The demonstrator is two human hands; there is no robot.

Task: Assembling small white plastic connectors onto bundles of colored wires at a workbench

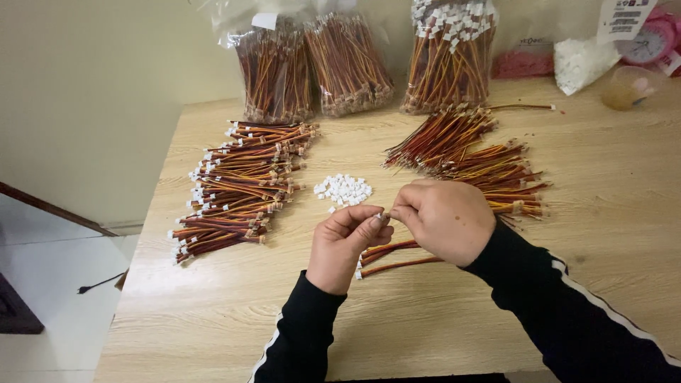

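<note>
The left hand (345, 245) and right hand (445, 218) meet fingertip to fingertip over the table (425, 319), both pinching a small white plug (381, 215) between them. Thin red and orange wires (390, 257) trail from under the left hand onto the wood. A heap of white plugs (342, 189) lies just beyond the fingers. Wire bundles (237, 186) flank both sides; the near table edge stays bare, beside a pale wall (85, 99).

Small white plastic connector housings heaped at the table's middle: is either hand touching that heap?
No: the heap of small white plastic connector housings lies apart on the wooden table, beyond the left hand and right hand.
</note>
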